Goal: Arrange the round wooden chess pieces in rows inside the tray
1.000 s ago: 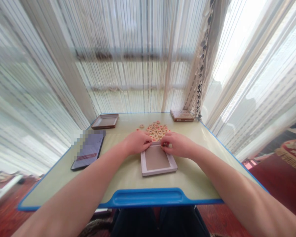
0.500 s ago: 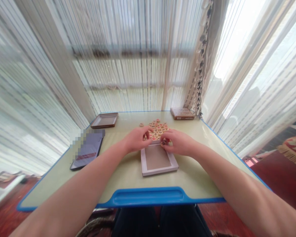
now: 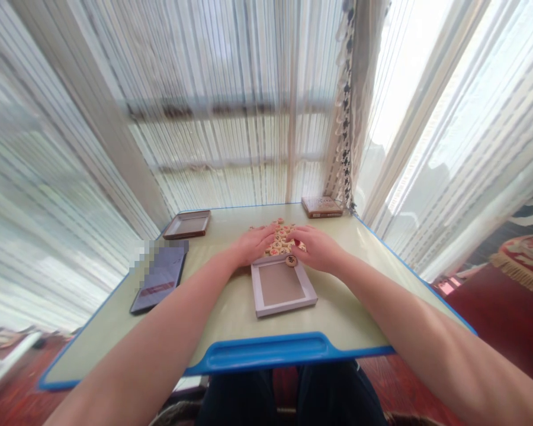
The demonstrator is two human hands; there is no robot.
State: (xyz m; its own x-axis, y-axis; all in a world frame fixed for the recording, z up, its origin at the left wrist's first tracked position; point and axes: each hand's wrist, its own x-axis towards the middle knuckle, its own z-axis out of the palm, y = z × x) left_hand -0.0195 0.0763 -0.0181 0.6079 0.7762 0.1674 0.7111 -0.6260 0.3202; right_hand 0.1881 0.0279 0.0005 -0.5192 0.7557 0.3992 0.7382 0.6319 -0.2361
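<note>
Left grip (image 3: 266,239) and right grip (image 3: 293,241) flank round pieces (image 3: 276,244) beyond the box (image 3: 286,308).

Looks from the wearer's head, forward and down, over a nearby tabletop (image 3: 231,219) toward a curtain (image 3: 222,71) at 12 o'clock. Takes in the lap (image 3: 242,396) at 6, left hand (image 3: 253,244) toward 7 and right hand (image 3: 316,247) toward 4.

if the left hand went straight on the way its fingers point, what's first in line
Probably the round, pale wood-coloured pieces with red and black markings, clustered right by the left hand; whether it touches some now is hard to tell.
</note>
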